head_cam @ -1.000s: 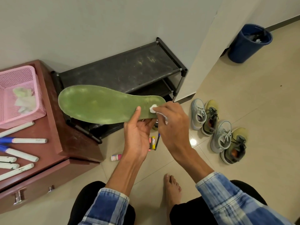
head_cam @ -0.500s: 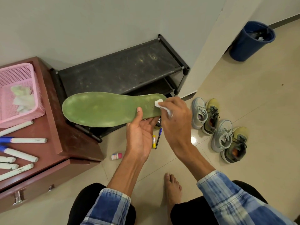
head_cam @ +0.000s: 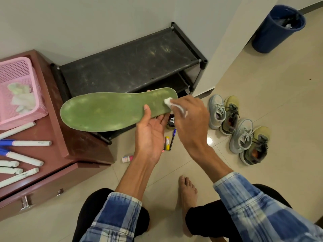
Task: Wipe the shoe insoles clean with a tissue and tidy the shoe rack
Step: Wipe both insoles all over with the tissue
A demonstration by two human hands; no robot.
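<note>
Since the earlier frames, the insole [head_cam: 104, 110] has been tipped, so that its narrow end is now raised above its broad end, and the tissue [head_cam: 168, 101] has been shifted up with it.

The green insole is held in the air in front of the shoe rack [head_cam: 131, 67], lengthwise from left to right. It is gripped near the narrow end by the left hand [head_cam: 150, 131], with the thumb laid on top and the fingers curled beneath. A crumpled white tissue is pinched in the fingertips of the right hand [head_cam: 190, 119] and pressed against the insole's narrow end. Pale worn patches are seen across the green surface.

The black rack is set against the wall, and its top shelf is marked with dust. Four shoes [head_cam: 239, 130] are lined up on the floor [head_cam: 262, 95] to the right, and a blue bin [head_cam: 272, 32] is placed beyond them. Pens [head_cam: 172, 139], a small bottle [head_cam: 127, 158] and a dark jar [head_cam: 171, 121] are scattered on the floor below the hands. On the brown counter [head_cam: 57, 149] at the left, a pink basket [head_cam: 26, 117] with used tissues and several markers [head_cam: 31, 143] are laid out.
</note>
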